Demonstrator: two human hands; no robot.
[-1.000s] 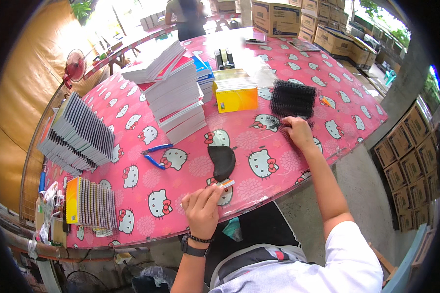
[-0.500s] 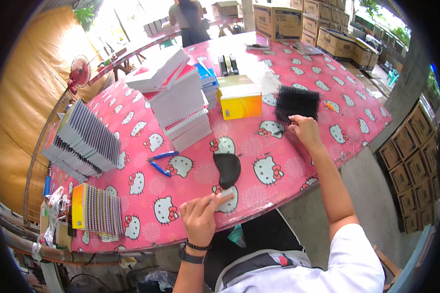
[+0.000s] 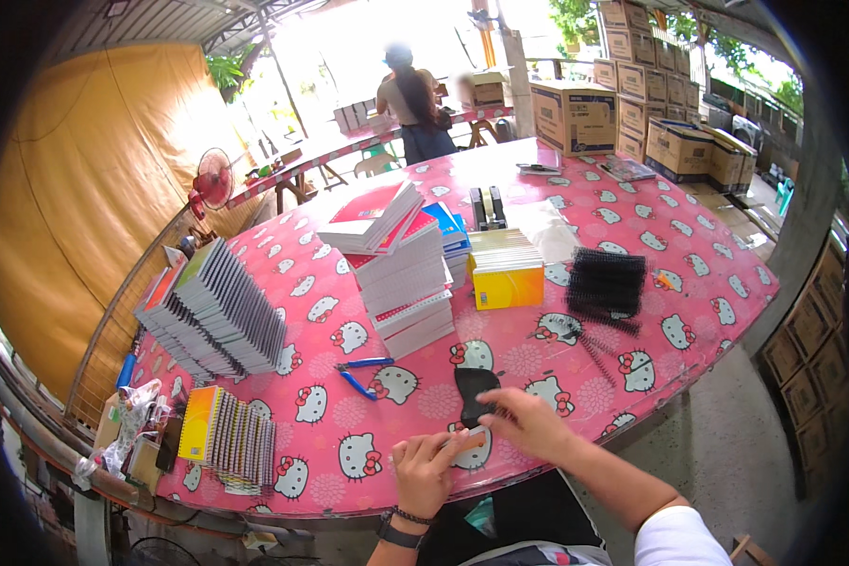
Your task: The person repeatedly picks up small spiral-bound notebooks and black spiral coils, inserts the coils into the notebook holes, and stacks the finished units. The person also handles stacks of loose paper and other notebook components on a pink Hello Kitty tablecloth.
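My left hand (image 3: 424,468) is low over the table's near edge, its fingers bent and pressed together. At its fingertips is a short tan-brown strip (image 3: 471,441); whether it is pinched or only touched is unclear. My right hand (image 3: 530,421) is just to the right, fingers curled closed, partly covering a black curved pad (image 3: 474,382). Anything inside those fingers is hidden. Farther right lies a pile of black spiral binding coils (image 3: 606,283), with a few loose coils (image 3: 594,351) on its near side.
Blue-handled pliers (image 3: 358,375) lie left of the pad. Stacked notebooks with white pages (image 3: 406,302), yellow-covered notebooks (image 3: 507,283) and a tape dispenser (image 3: 488,208) stand beyond. More spiral notebooks (image 3: 222,311) fill the left side. A person (image 3: 410,104) stands at a far table.
My right hand has moved from the coil pile, left and nearer, to the black pad beside my left hand. Loose coils now show near the pile. The view has tilted upward.
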